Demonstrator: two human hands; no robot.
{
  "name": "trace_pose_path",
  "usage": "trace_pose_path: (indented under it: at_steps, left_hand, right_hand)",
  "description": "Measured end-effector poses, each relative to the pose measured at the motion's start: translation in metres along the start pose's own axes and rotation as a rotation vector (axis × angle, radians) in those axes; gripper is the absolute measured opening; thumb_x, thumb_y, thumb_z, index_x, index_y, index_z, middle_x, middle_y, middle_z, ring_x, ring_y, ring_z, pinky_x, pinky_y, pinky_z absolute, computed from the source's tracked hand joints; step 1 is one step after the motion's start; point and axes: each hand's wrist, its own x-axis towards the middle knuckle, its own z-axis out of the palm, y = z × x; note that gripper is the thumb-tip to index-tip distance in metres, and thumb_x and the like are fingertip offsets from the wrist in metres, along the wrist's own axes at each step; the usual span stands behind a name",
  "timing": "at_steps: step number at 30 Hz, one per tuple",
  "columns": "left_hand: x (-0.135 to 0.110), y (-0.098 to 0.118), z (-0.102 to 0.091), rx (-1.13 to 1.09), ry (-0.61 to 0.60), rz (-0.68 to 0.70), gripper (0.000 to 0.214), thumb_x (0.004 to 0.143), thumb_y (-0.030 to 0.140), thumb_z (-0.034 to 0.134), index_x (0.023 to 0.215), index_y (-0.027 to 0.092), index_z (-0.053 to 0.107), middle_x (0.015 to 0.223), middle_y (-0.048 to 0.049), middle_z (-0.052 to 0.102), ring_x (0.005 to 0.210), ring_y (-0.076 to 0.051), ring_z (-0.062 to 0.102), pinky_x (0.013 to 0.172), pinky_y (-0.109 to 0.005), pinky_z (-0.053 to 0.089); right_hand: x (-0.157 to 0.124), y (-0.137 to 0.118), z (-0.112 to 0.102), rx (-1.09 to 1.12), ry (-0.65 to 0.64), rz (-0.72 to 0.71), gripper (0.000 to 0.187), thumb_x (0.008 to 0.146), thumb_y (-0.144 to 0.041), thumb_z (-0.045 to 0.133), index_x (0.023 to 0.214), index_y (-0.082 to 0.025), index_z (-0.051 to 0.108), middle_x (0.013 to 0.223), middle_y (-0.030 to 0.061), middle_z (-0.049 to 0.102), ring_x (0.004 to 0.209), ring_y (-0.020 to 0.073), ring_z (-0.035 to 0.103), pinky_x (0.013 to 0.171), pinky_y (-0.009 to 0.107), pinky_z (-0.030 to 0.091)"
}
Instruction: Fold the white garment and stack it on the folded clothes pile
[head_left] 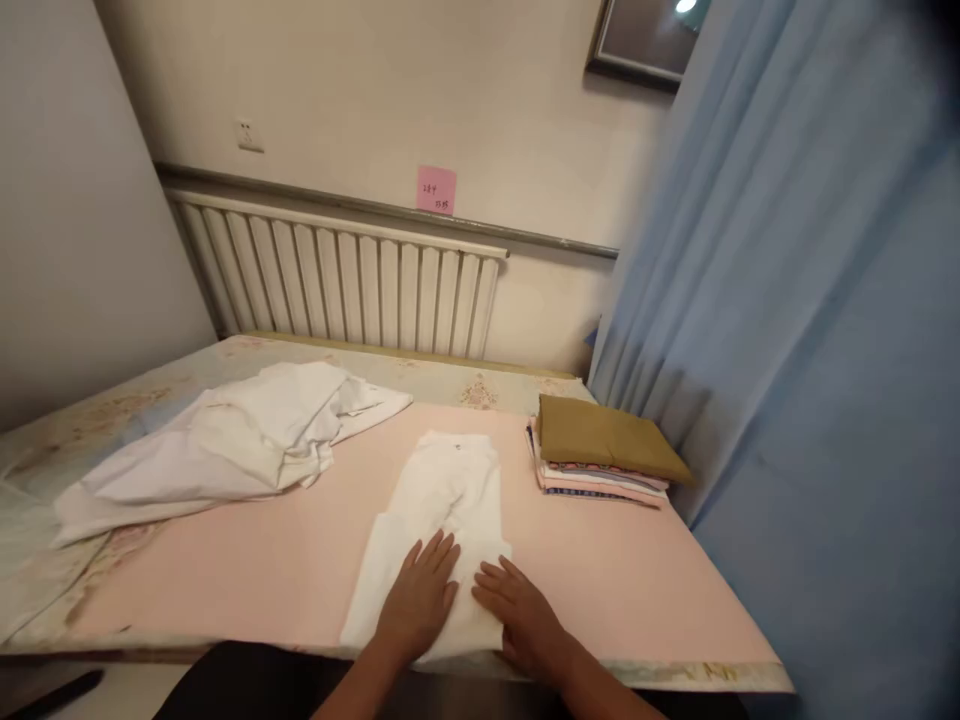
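A white garment (457, 490), folded into a long narrow shape, lies on the pink sheet with its narrower end away from me. Its kind is hard to make out; a small dark mark shows near the far edge. My left hand (421, 590) rests flat on its near half, fingers stretched out. At the garment's right edge is my right hand (521, 610), palm down with the fingers extended and the thumb partly hidden. Small wrinkles run through the cloth just beyond my fingertips.
A rumpled heap of white cloth (247, 430) lies on the left. To the right sits a stack of folded cloths with a mustard-brown one (607, 440) on top. A radiator (345, 280) stands behind the bed; a blue curtain (780, 330) hangs along the right side.
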Motion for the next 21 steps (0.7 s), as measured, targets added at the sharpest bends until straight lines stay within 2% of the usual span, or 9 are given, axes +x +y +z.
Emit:
trace_pose_path:
  at_steps: [5, 8, 13, 17, 21]
  left_hand:
    - [-0.002, -0.006, 0.001, -0.084, -0.038, -0.001, 0.049, 0.093, 0.026, 0.043, 0.143, 0.026, 0.043, 0.151, -0.0024, 0.043, 0.141, -0.023, 0.033, 0.114, -0.049, 0.031]
    - [-0.004, -0.02, 0.0, -0.184, -0.051, 0.014, 0.049, 0.094, 0.025, 0.042, 0.143, 0.028, 0.043, 0.15, -0.0018, 0.043, 0.141, -0.022, 0.033, 0.115, -0.048, 0.031]
    - [-0.006, -0.063, -0.009, -0.277, -0.091, -0.102, 0.049, 0.092, 0.024, 0.041, 0.141, 0.026, 0.047, 0.149, -0.0037, 0.044, 0.139, -0.022, 0.037, 0.115, -0.046, 0.032]
    - [-0.013, -0.101, -0.019, -0.333, -0.167, -0.19, 0.056, 0.086, 0.012, 0.038, 0.138, 0.025, 0.05, 0.148, -0.0009, 0.046, 0.137, -0.018, 0.04, 0.117, -0.042, 0.028]
    - [-0.022, -0.127, -0.029, -0.371, -0.227, -0.202, 0.057, 0.082, 0.011, 0.044, 0.135, 0.03, 0.055, 0.144, 0.0022, 0.05, 0.135, -0.02, 0.043, 0.116, -0.042, 0.031]
  right_hand:
    - [0.012, 0.016, 0.012, -0.026, 0.048, -0.05, 0.048, 0.087, -0.027, 0.053, 0.135, -0.018, 0.05, 0.136, 0.013, 0.056, 0.135, 0.0253, 0.042, 0.115, 0.051, 0.028]
    - [0.021, 0.021, 0.014, -0.015, 0.053, -0.041, 0.045, 0.091, -0.032, 0.054, 0.134, -0.019, 0.052, 0.136, 0.0125, 0.057, 0.134, 0.0256, 0.043, 0.114, 0.051, 0.03]
    - [0.029, 0.026, 0.016, 0.113, 0.022, 0.046, 0.04, 0.095, -0.036, 0.051, 0.132, -0.023, 0.055, 0.135, 0.009, 0.058, 0.133, 0.0226, 0.046, 0.114, 0.047, 0.031]
    - [0.028, 0.034, 0.02, 0.295, 0.066, 0.135, 0.038, 0.094, -0.042, 0.049, 0.127, -0.027, 0.059, 0.131, 0.0059, 0.062, 0.13, 0.0209, 0.049, 0.114, 0.045, 0.03]
    - [0.031, 0.039, 0.014, 0.477, 0.088, 0.276, 0.045, 0.089, -0.051, 0.051, 0.123, -0.025, 0.064, 0.126, 0.0079, 0.065, 0.124, 0.0248, 0.055, 0.112, 0.046, 0.033]
